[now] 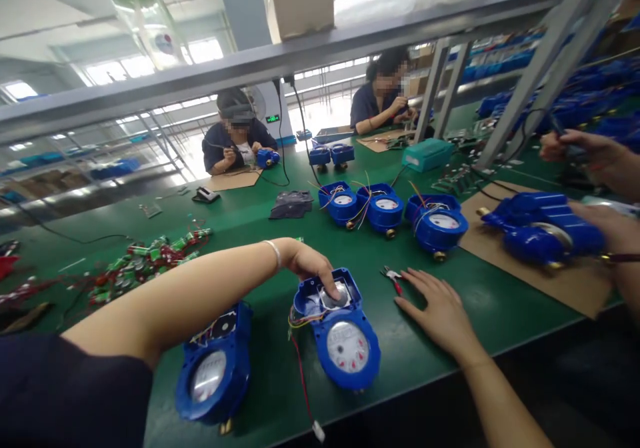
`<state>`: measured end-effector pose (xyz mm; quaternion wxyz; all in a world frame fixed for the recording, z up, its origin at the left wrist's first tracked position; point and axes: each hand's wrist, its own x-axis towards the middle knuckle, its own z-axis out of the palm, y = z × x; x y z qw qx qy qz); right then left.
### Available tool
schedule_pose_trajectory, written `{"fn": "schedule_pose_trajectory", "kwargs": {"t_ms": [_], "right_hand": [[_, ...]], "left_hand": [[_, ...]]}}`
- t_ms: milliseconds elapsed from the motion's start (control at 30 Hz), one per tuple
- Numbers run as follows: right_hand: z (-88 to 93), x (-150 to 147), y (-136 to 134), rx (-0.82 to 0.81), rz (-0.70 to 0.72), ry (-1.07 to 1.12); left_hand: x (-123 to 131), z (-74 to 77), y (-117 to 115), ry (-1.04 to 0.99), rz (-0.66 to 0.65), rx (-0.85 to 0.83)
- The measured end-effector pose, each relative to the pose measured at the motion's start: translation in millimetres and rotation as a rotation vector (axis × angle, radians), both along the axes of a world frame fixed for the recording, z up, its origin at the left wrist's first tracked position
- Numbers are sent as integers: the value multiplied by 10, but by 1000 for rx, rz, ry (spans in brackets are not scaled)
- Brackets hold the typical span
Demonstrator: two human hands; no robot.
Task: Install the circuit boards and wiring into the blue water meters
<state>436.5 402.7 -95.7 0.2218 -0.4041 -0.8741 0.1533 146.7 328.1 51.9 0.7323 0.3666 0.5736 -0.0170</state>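
Dark sleeve (75, 395) foremost, my left hand (311, 263), grip unclear, touches the meter (345, 341) stretching lengthwise away, my right hand (443, 311) spread, empty, off its right side.

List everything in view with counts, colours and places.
Near meters: two, blue, near edge.
Row meters: three, blue, middle.
Back meters: two, blue, beyond row.
Opposite meter: one, blue, far side.
Blurred meter: at least one, blue, right.
Blue parts: uncountable, blue, far right.
Wired parts: uncountable, green, left pile.
Cutters: one, red, centre right.
Box: one, teal, behind row.
Cardboard: three, brown, two opposite, one right.
Dark sheet: one, black, left of row.
Shelf: one, grey, overhead.
Carton: one, beige, on shelf.
Table: one, green, below.
People: three, two in navy opposite, one right.
Left hand: one, bare, finger inside a near meter.
Right hand: one, bare, by cutters.
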Motion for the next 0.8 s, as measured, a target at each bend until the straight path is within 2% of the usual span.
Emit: {"fn": "schedule_pose_trajectory", "kwargs": {"t_ms": [133,233,500,667,800], "right_hand": [[-14,6,9,27,8,18],[-26,7,17,31,6,24],[17,-1,6,7,4,2],[37,-1,14,13,5,-17],[37,-3,23,22,12,-28]], "left_hand": [[-139,-201,51,2,-90,-21],[-223,-252,11,24,-96,14],[-284,-122,-66,171,-173,122],[-276,-124,-139,196,-205,176],[-271,-58,-181,286,-191,326]]}}
